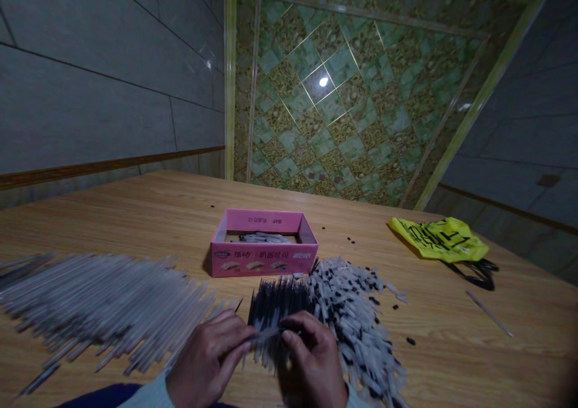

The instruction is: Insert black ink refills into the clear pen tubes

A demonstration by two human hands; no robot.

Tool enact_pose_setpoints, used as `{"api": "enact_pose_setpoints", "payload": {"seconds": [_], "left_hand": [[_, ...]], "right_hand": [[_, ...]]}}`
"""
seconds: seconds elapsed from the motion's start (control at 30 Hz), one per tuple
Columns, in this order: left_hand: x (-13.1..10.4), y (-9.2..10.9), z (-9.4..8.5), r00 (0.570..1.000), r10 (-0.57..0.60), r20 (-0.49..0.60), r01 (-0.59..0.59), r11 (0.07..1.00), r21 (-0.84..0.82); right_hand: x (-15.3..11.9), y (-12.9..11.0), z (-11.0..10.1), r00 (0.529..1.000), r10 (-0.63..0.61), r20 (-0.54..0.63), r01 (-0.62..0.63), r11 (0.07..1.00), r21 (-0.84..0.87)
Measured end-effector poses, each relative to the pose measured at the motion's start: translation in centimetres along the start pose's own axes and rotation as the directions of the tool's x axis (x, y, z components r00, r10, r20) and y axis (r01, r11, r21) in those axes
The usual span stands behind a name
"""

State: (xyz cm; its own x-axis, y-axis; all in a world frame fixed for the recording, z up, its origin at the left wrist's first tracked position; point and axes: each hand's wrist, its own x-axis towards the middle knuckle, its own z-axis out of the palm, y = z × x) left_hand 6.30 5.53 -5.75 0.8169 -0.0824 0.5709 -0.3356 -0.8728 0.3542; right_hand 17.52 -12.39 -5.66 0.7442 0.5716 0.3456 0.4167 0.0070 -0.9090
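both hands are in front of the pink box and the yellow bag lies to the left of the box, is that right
Not quite: the head view shows the yellow bag to the right of the pink box. Left hand and right hand are in front of it.

Long pale blue-green sleeves (151, 392), plain-looking, beside dark navy clothing (99, 396).

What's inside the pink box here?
Pale, slender pieces lie inside the pink box. Its front wall hides the space just behind it, and whatever lies beneath the pieces is covered.
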Motion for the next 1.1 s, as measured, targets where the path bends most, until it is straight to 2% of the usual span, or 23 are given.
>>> {"api": "enact_pose_setpoints", "payload": {"seconds": [0.17, 0.3, 0.5, 0.63, 0.7, 0.8, 0.93, 1.0, 1.1], "left_hand": [[0.0, 0.2, 0.1, 1.000, 0.005, -0.004, -0.005, 1.000, 0.014], [0.0, 0.4, 0.3, 1.000, 0.009, -0.025, -0.008, 1.000, 0.023], [0.0, 0.3, 0.5, 1.000, 0.009, -0.026, -0.007, 0.997, 0.077], [0.2, 0.8, 0.3, 0.999, 0.013, -0.032, -0.010, 0.995, 0.101], [0.2, 1.0, 0.3, 0.999, 0.017, -0.038, -0.014, 0.995, 0.099], [0.2, 1.0, 0.2, 0.999, 0.015, -0.048, -0.011, 0.996, 0.092], [0.0, 0.5, 0.1, 0.999, -0.008, -0.044, 0.012, 0.995, 0.095], [-0.1, 0.4, 0.1, 0.999, -0.010, -0.032, 0.013, 0.995, 0.094], [-0.1, 0.4, 0.2, 1.000, 0.001, -0.031, 0.002, 0.996, 0.092]], "right_hand": [[-0.2, 0.2, 0.1, 1.000, -0.024, -0.006, 0.024, 0.998, -0.062], [-0.5, 0.3, 0.2, 0.997, -0.078, -0.016, 0.073, 0.975, -0.208], [-0.7, 0.7, 0.4, 0.975, -0.216, 0.043, 0.214, 0.880, -0.424], [-0.8, 1.1, 0.8, 0.973, -0.226, 0.050, 0.217, 0.818, -0.532], [-0.8, 1.2, 0.8, 0.979, -0.200, 0.040, 0.189, 0.819, -0.542], [-0.7, 0.8, 0.4, 0.988, -0.151, 0.022, 0.142, 0.867, -0.477], [-0.7, 0.0, 0.1, 0.983, -0.172, 0.066, 0.184, 0.914, -0.361], [-0.7, -0.1, 0.1, 0.981, -0.181, 0.074, 0.196, 0.903, -0.381], [-0.8, 0.2, 0.2, 0.983, -0.161, 0.091, 0.184, 0.843, -0.505]]}}
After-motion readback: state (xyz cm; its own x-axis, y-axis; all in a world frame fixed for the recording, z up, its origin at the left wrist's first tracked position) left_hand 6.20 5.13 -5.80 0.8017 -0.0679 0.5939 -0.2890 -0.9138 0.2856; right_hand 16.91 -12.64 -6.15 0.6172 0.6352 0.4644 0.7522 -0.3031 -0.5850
